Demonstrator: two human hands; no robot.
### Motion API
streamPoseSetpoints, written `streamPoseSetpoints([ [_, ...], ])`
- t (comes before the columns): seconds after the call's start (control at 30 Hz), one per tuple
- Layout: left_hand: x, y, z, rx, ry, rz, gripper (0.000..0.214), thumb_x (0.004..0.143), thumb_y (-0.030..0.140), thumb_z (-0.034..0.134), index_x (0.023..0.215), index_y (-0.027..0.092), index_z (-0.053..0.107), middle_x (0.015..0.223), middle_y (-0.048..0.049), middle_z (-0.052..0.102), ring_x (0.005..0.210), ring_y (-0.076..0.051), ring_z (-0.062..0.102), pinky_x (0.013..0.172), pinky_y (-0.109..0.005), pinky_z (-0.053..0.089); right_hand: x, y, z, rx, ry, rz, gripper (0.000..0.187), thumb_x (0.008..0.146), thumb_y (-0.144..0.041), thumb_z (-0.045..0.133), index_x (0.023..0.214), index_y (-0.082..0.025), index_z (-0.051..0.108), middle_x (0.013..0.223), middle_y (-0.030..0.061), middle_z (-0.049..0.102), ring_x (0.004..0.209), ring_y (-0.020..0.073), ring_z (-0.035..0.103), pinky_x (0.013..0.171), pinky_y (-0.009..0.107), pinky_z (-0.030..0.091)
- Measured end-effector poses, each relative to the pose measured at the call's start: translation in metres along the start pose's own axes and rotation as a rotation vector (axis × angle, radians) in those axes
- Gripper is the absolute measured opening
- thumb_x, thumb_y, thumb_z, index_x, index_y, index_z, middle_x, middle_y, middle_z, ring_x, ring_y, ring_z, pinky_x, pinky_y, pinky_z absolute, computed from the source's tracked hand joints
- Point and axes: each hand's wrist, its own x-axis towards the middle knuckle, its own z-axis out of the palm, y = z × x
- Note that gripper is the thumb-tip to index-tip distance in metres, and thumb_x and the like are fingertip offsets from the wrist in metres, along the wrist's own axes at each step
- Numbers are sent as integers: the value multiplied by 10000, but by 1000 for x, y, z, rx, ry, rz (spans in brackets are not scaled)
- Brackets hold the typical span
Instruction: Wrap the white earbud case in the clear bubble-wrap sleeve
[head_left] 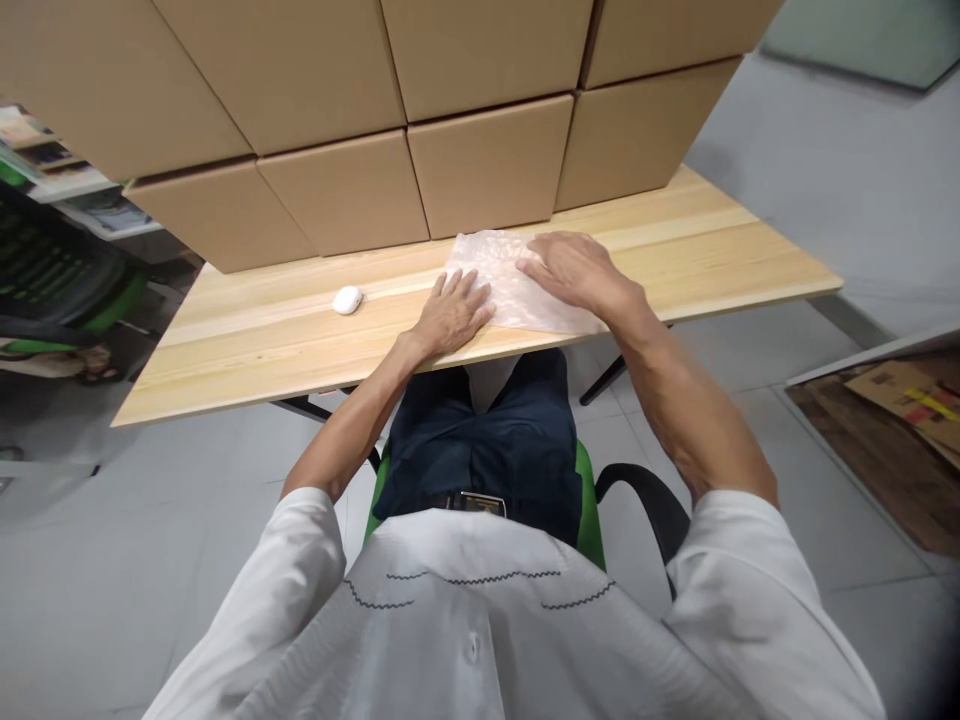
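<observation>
A thin, crinkled, pale pink sheet point(499, 270), plastic or tissue by its look, lies spread on the wooden table near the front edge. My left hand point(452, 312) rests palm down at its left side, fingers stretched out, fingertips on or just beside the sheet's edge. On the upper right part of the sheet lies my right hand point(574, 268), flat and palm down, with its thumb apart from the fingers. Neither hand grips anything that shows. Left of my left hand sits a small white rounded case point(347, 299).
Large cardboard boxes point(491, 170) are stacked two high along the back of the wooden table point(300, 340). A black and green chair point(75, 270) stands at the left. Flattened cardboard point(907, 400) lies in a bin on the right. I sit on a green chair point(590, 510).
</observation>
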Motion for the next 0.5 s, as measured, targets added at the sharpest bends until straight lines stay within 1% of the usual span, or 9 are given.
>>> streamPoseSetpoints([
  [0.1,2,3,-3,-40,-63,13,715,1260,544,357,1899,239,455,2042,-145,273,1925,-433,196,1563,-696,109,40,-8,5,-7,-89,56,572,1228,-477,495,1481,-56,790,1522,305,806,1464,460,730,1276,571,541],
  [0.2,1,8,-9,-65,-135,0,727,1264,580,318,1928,296,403,2057,-110,232,1932,-435,159,1562,-702,99,66,-13,16,0,-188,132,548,1224,-431,520,1536,-48,757,1564,308,792,1466,432,746,1241,530,578],
  [0.3,1,13,-13,-52,-171,-19,721,1262,599,319,1934,347,382,2066,-82,205,1936,-438,127,1555,-720,80,76,-13,26,-10,-258,198,538,1196,-398,594,1589,-56,730,1633,301,757,1533,423,711,1273,525,568],
  [0.37,2,13,-14,-40,-185,-24,719,1260,618,314,1934,373,375,2069,-71,196,1938,-437,116,1551,-734,70,80,-10,29,-19,-258,205,558,1168,-422,666,1590,-63,734,1650,299,745,1571,429,681,1300,523,548],
  [0.43,4,12,-12,-31,-194,-26,720,1257,635,312,1932,392,375,2071,-64,188,1939,-438,109,1547,-746,62,85,-5,31,1,-242,188,611,1150,-505,717,1583,-75,745,1663,293,736,1564,422,683,1294,506,545],
  [0.5,6,11,-11,-27,-196,-22,722,1253,647,313,1929,399,382,2072,-64,187,1938,-446,112,1542,-761,62,91,0,30,46,-248,190,684,1134,-619,735,1584,-104,753,1686,269,727,1512,394,714,1244,477,568],
])
